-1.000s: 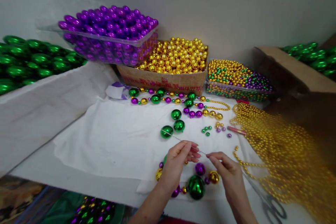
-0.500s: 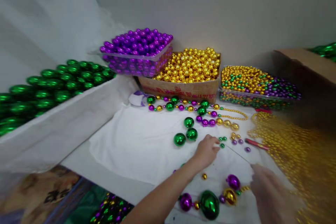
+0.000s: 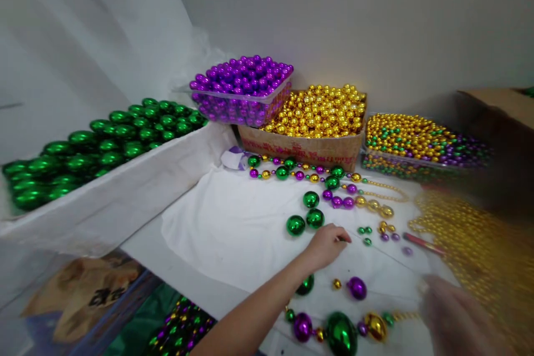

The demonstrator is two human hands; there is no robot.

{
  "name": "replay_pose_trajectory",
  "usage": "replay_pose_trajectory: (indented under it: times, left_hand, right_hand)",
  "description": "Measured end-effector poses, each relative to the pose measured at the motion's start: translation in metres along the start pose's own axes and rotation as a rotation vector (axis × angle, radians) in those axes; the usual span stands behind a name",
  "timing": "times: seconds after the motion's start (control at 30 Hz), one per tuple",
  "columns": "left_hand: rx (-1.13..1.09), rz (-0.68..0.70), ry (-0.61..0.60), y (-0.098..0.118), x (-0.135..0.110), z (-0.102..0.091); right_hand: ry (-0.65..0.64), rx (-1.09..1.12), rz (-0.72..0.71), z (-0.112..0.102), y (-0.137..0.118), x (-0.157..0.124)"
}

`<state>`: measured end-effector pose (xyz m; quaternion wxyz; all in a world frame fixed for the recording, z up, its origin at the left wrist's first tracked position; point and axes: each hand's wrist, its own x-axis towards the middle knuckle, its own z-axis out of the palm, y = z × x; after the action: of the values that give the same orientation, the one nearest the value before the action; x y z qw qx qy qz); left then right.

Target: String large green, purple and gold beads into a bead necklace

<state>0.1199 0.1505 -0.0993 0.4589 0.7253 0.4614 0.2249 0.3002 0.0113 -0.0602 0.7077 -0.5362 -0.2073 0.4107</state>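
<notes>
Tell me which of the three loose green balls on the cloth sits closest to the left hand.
The rightmost lower green ball, just up and left of the left hand. Its neighbour lies further left, and the third further back.

Green baubles — purple beads — gold beads, white cloth

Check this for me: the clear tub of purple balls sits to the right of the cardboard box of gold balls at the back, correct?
Not quite. In the head view the clear tub of purple balls sits to the left of the cardboard box of gold balls, not the right. Both are at the back, against the wall.
</notes>
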Motion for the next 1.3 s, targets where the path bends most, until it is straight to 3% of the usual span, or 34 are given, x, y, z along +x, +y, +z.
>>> replay_pose_trajectory:
  times: [0.13,0.27,0.5,0.67,0.97,1.3]
  left_hand:
    - [-0.293,-0.085,-0.004,-0.003,-0.034,-0.016]
    - [-0.849,-0.216,0.087,0.010,-0.057,-0.031]
    - [-1.431,-0.315,0.030,0.019,-0.078,-0.032]
    - [-1.526,-0.368,0.060,0.017,-0.082,-0.031]
    - [-1.541,-0.380,0.091,0.017,-0.085,-0.036]
    - [-1.527,-0.374,0.083,0.017,-0.085,-0.033]
  right_hand:
    - [0.024,-0.047,0.037,0.017,-0.008,-0.009]
    - [0.021,-0.034,0.046,0.030,-0.011,-0.012]
    - [0.011,-0.214,-0.040,0.049,-0.044,-0.030]
    - [0.013,-0.274,-0.166,0.057,-0.059,-0.038]
    - [0.026,-0.278,-0.414,0.060,-0.057,-0.056]
    - [0.092,-0.486,-0.452,0.067,-0.062,-0.065]
